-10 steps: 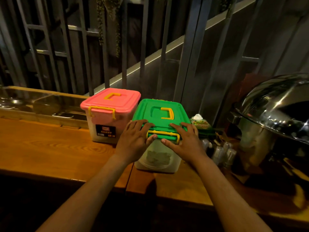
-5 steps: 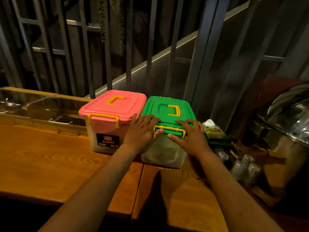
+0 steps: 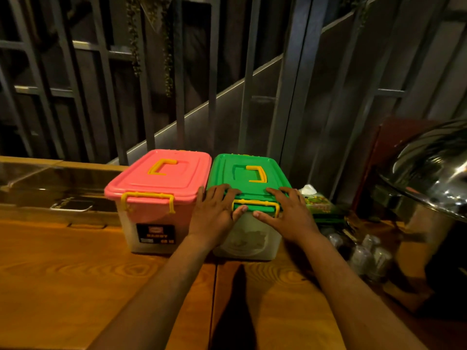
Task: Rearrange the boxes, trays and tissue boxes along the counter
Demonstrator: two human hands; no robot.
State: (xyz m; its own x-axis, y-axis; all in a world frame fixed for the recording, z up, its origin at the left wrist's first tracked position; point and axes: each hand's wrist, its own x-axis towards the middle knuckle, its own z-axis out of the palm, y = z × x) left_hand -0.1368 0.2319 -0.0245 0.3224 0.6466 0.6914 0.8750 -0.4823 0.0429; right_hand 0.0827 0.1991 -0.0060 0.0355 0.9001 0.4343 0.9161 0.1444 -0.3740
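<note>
Head view: both hands' fingers [image 3: 228, 192] spread flat on green-lidded box [image 3: 249, 178] front edge, w/o gripping

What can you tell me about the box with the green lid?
The green-lidded box is a plastic storage tub with a cloudy, see-through body and a bright green lid that is shut. A yellow handle lies flat in a recess on top, and a yellow clip latches the front edge. It stands upright on the wooden counter, right beside the pink-lidded box. The left hand and right hand rest flat on its front edge, fingers on the lid.
</note>
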